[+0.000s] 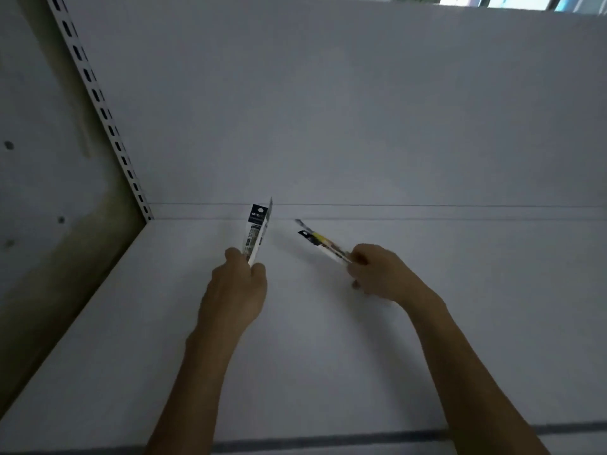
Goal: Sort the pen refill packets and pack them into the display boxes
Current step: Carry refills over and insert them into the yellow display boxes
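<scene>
My left hand (238, 287) pinches the lower end of a pen refill packet (256, 228) with a black top and white printed body, held upright above the white shelf (164, 339). My right hand (381, 274) grips another refill packet (323, 243), black with a yellow patch, pointing up and to the left; it looks blurred, and it may be more than one packet. Both packets hang in the air near the shelf's back edge, apart from each other. No display box is in view.
A white back panel (328, 110) rises behind the shelf. A slotted metal upright (101, 110) runs diagonally at the left, with a grey wall (39, 159) beyond it. The shelf's front edge has a dark strip (328, 443).
</scene>
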A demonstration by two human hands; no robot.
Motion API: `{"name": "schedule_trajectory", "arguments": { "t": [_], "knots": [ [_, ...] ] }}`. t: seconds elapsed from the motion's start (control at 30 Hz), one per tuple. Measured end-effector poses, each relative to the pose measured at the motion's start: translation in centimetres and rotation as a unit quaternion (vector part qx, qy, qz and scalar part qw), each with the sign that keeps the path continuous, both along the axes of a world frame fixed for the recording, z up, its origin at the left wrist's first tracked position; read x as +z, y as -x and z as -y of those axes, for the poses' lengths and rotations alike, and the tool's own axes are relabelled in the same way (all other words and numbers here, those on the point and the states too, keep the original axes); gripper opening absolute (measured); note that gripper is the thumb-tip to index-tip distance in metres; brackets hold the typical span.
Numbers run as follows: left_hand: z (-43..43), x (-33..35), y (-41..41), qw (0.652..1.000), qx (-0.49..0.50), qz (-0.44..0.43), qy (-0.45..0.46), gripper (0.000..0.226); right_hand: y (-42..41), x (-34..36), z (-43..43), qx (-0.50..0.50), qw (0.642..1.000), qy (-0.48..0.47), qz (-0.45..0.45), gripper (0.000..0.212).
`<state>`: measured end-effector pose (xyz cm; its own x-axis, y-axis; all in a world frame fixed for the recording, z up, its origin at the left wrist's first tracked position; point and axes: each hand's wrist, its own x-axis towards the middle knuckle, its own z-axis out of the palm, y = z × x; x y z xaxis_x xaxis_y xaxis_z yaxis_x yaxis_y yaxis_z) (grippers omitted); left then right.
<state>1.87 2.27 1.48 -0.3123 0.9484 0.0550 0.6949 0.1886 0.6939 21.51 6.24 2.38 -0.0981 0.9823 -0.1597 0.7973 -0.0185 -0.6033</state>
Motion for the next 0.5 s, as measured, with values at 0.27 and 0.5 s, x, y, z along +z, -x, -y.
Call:
{"name": "schedule_trajectory", "arguments": {
  "t": [0.27,0.5],
  "knots": [
    [0.3,1.7,-12.3,0.957,-0.199,0.208,-0.026,0.038,-11.7,1.5,6.1,-0.198,0.956,-0.128,-0.177,0.022],
    [5.6,2.6,-27.1,0.869,-0.401,0.278,-0.075,0.026,-24.7,2.1,14.6,-0.327,0.896,-0.189,-0.233,0.026]
  ]
}}
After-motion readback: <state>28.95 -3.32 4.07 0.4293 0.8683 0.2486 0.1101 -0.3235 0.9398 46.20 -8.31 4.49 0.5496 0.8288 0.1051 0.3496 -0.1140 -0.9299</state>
